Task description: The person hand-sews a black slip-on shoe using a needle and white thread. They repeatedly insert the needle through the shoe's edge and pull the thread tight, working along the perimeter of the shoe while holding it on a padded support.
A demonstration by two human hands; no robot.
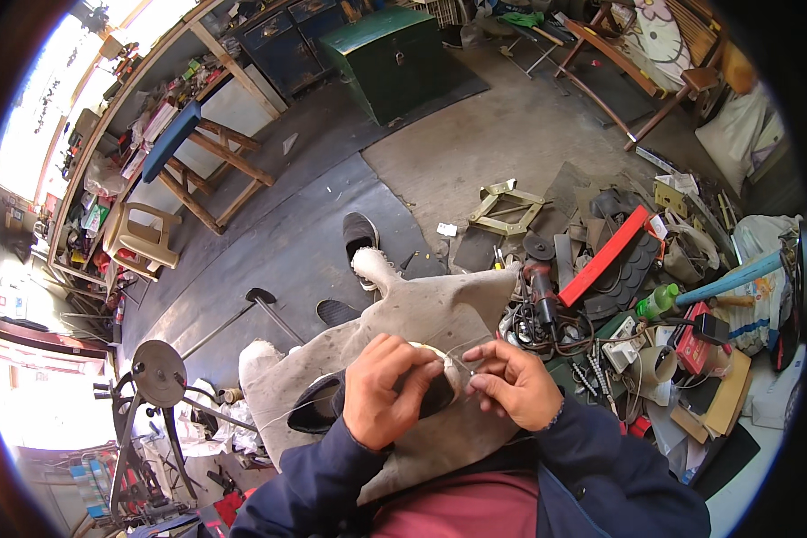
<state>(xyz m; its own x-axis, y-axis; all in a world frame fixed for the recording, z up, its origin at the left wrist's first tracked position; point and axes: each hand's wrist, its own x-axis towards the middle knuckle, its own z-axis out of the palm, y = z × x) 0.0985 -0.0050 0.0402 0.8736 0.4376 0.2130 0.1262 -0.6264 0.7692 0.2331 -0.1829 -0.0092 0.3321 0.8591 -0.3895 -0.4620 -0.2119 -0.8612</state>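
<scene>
A dark shoe (439,395) with a whitish sole edge lies across a stained grey cloth (439,309) spread over my lap. Its dark opening (316,405) shows to the left of my left hand (388,392). That hand is closed over the shoe, thumb and index finger pinching at the pale sole edge. Just right of the shoe, my right hand (516,387) is closed in a pinch on a fine thread (464,360) close to the sole edge. Whether a needle is in those fingertips is too small to tell. Another length of thread trails over the cloth at left.
A metal stand with a round disc (159,373) is at left. Close on my right lie an angle grinder (540,280), a red bar (604,255), a green bottle (658,300) and heaped tools. Ahead stand a blue-topped stool (172,142), a plastic stool (142,237) and a green chest (386,63).
</scene>
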